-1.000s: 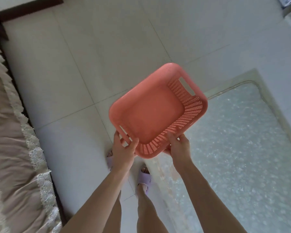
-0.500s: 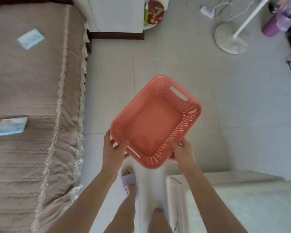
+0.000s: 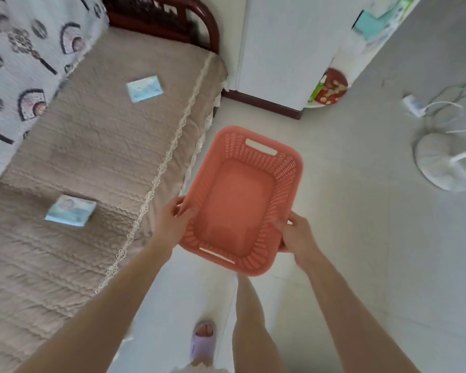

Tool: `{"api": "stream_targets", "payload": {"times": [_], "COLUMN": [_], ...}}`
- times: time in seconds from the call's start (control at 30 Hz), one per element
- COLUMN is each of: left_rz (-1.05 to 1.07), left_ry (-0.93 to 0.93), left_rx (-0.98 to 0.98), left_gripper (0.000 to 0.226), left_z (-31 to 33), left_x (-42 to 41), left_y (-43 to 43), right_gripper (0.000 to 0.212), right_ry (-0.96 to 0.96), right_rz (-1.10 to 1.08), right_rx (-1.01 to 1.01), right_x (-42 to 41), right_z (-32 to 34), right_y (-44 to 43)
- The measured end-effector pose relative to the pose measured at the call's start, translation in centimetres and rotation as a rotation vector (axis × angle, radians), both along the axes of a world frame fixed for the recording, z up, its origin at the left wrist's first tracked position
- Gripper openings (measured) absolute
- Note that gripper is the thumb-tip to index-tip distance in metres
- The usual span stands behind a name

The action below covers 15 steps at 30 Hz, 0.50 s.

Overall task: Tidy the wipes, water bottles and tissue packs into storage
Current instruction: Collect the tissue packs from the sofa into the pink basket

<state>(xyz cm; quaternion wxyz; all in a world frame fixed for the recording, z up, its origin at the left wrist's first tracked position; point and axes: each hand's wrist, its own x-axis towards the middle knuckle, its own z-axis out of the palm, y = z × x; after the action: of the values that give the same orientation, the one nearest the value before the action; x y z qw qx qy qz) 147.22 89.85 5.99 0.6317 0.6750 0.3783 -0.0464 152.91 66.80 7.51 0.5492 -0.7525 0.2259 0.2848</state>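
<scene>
1. Looking down through the head camera, I see a lilac slipper [image 3: 203,343] on pale floor tiles [image 3: 361,265] closest to me. The basket hides part of the floor ahead, so a blind step could end in a stumble.
2. The left hand [image 3: 172,224] grips the basket's left rim, its fingers [image 3: 184,211] curled over the edge. The right hand [image 3: 297,235] grips the right rim near the close corner, its fingers [image 3: 293,219] wrapped round it.
3. The salmon-pink slotted basket [image 3: 237,205] is held in the air between them, empty, its open top facing me, over the floor just beside the bed.
4. Freeing one hand to reach for a pack would leave a one-sided grip; I judge the basket could swing or drop.
5. The bed [image 3: 92,157] fills the left, under a tan quilted cover with lace edging. It is soft, so a basket set near its edge might tip off.
6. A pale blue flat pack [image 3: 71,210] lies on the bed left of the left hand. A second pack [image 3: 145,88] lies farther up, well apart. I cannot tell wipes from tissues, and I see no water bottles.
7. Far right, a white fan base [image 3: 439,162] stands on the floor with trailing cables [image 3: 441,103], a tripping hazard.
8. Beyond are a white cabinet [image 3: 288,49] and a dark wooden headboard [image 3: 167,20].
</scene>
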Motion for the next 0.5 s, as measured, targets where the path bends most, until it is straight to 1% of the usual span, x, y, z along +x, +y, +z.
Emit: {"api": "stream_targets", "payload": {"times": [0.1,0.17,0.23,0.3,0.37,0.43,0.5], "left_rz": [0.029,0.092,0.160,0.229,0.260,0.335,0.409], "left_ry": [0.045,0.074,0.084,0.087,0.080,0.051,0.023], "left_rx": [-0.076,-0.123,-0.147,-0.197,-0.207,-0.203,-0.208], "left_gripper": [0.010,0.010,0.016,0.023,0.022,0.017,0.017], "left_z": [-0.1,-0.1,0.2,0.1,0.2,-0.4,-0.8], "left_x": [4.8,7.9,10.6,12.9,14.5,16.2,17.9], "left_y": [1.7,3.2,4.5,6.2,7.6,9.6,11.8], "right_gripper": [0.007,0.007,0.009,0.017,0.020,0.019,0.016], "right_ry": [0.007,0.019,0.010,-0.009,-0.027,-0.036,-0.044], "right_rz": [0.136,0.246,0.357,0.464,0.542,0.613,0.688], "right_rx": [-0.020,-0.046,-0.067,-0.086,-0.094,-0.094,-0.111], "right_x": [6.3,11.3,15.8,20.1,23.2,26.6,29.8], "right_z": [-0.3,-0.4,0.0,0.1,0.6,0.5,0.1], "right_y": [1.8,3.5,5.6,8.1,10.6,13.9,17.5]}}
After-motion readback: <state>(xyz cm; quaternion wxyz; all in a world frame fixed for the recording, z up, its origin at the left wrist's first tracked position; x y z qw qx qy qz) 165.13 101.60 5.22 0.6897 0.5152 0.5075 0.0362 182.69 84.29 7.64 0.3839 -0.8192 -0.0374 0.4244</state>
